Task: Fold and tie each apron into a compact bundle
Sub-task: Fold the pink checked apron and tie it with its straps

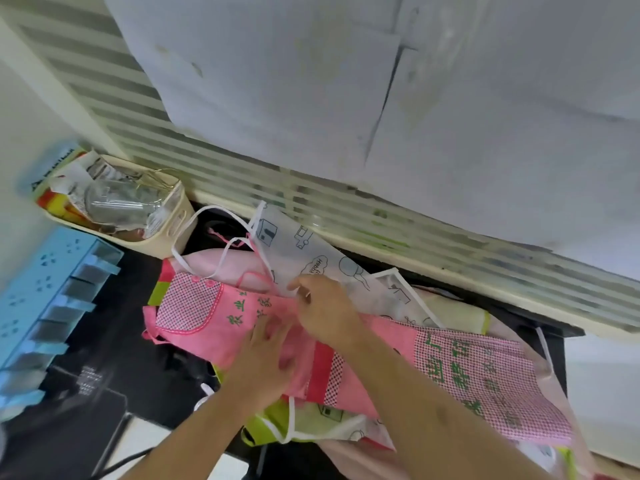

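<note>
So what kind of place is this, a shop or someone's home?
Probably a home or small workroom, not a shop: a cluttered cream plastic basket, a blue plastic rack and loose pink printed aprons piled on a dark table.

The bench [145, 368] has a black top. A heap of aprons [346, 368] lies across its middle, pink ones above and white and green ones under them. At the far left corner stands a cream basket [173, 223] with a glass jar inside. A blue plastic rack [52, 306] lies at the left edge.
</note>
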Demonstrator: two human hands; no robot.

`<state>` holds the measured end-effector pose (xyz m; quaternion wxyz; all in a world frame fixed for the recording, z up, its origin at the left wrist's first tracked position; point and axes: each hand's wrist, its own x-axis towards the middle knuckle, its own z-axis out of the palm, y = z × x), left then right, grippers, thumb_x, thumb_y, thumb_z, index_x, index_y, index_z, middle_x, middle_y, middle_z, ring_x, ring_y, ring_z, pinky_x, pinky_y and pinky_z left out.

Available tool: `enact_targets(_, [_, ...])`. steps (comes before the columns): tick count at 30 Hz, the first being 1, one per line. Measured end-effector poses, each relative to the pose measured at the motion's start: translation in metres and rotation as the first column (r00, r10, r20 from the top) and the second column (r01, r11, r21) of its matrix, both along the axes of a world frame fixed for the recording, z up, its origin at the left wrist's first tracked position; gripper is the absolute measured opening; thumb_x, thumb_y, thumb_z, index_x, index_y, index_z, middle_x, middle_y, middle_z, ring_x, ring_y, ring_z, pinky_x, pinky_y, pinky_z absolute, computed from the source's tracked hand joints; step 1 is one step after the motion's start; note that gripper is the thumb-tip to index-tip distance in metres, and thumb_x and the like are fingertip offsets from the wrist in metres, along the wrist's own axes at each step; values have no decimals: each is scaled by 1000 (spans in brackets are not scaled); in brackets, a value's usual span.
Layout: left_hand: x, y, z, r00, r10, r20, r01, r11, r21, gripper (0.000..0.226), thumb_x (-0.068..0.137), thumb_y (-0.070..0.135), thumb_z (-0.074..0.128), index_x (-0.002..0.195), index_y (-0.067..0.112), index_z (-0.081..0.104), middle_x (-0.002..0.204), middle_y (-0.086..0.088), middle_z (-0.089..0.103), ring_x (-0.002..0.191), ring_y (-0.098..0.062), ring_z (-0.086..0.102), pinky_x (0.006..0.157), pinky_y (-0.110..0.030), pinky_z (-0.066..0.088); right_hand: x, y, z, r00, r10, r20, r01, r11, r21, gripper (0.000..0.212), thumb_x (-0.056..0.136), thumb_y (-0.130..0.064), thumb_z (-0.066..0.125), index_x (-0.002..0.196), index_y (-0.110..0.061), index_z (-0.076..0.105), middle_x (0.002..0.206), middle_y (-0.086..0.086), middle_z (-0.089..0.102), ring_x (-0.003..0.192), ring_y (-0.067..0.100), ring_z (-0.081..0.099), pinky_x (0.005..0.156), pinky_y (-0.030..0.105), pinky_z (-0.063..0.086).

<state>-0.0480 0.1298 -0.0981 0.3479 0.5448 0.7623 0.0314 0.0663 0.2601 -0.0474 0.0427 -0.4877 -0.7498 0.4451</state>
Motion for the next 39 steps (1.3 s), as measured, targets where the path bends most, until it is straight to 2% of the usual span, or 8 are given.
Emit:
enact_targets(2, [-15, -3, -8, 996, 39, 80, -41, 999, 27, 78, 95, 34, 59, 162, 40, 20, 164, 4, 20, 138, -17, 42, 101, -29, 50, -33, 4, -10, 996, 29, 81, -30, 1000, 4, 27, 97, -15, 56, 119, -25, 67, 118, 1, 63, 102, 19, 65, 90, 40, 58])
enact_targets(9, [-60, -10, -25, 947, 25, 320, -20, 1000, -19, 79, 99, 29, 62, 163, 44, 18, 161, 15, 13, 138, -13, 42, 115, -29, 40, -89, 6, -44, 921, -77, 382, 50, 996, 80, 9, 89, -24, 63, 94, -16, 64, 90, 3, 64, 81, 27, 66, 68, 41, 60])
enact_targets(17, [-85, 2, -25, 928, -19, 373, 81, 985, -151, 93, 97, 29, 63, 160, 56, 0, 173, 5, -3, 160, -27, 12, 127, -48, 28, -77, 5, -42, 870, -469, 150, 492, 836, -242, 27, 84, -19, 71, 68, -21, 49, 62, -8, 49, 57, 11, 45, 51, 25, 39])
enact_targets(20, [-85, 7, -20, 929, -52, 365, 112, 983, -146, 94, 98, 28, 62, 161, 54, -2, 173, 2, -6, 156, -29, 25, 122, -41, 37, -78, 4, -48, 896, -413, 162, 437, 885, -160, 14, 85, -20, 70, 80, -20, 57, 75, -8, 62, 66, 10, 56, 57, 24, 44])
enact_targets(24, [-84, 5, -18, 928, -80, 364, 141, 979, -146, 92, 99, 30, 60, 161, 54, -4, 173, -1, -17, 161, -24, 6, 119, -31, 32, -93, -5, -56, 940, -268, 210, 283, 958, -45, 10, 84, -11, 62, 81, -17, 70, 79, -4, 70, 72, 13, 65, 61, 28, 51])
enact_targets(29, [-86, -1, -23, 928, -38, 369, 89, 989, -122, 92, 97, 28, 62, 157, 62, 2, 173, 5, -3, 153, -22, 32, 117, -30, 40, -96, 0, -52, 795, -599, 93, 581, 709, -399, 21, 84, -1, 54, 65, -8, 59, 61, 5, 55, 57, 19, 49, 53, 27, 39])
enact_targets(32, [-81, 2, -19, 937, -39, 348, 89, 987, -131, 89, 99, 23, 60, 160, 56, 5, 172, 4, -7, 157, -23, 22, 118, -30, 35, -82, 5, -48, 773, -632, 56, 559, 638, -529, 28, 88, -4, 57, 61, -13, 60, 66, 6, 59, 65, 21, 51, 68, 35, 44])
enact_targets(39, [-77, 4, -20, 950, 5, 314, 43, 988, -148, 88, 98, 21, 60, 161, 54, 8, 171, 2, 0, 156, -25, 24, 124, -37, 31, -41, -3, -4, 607, -770, -198, 469, 548, -693, 39, 102, -17, 55, 64, -14, 57, 60, 1, 50, 54, 17, 38, 66, 36, 32])
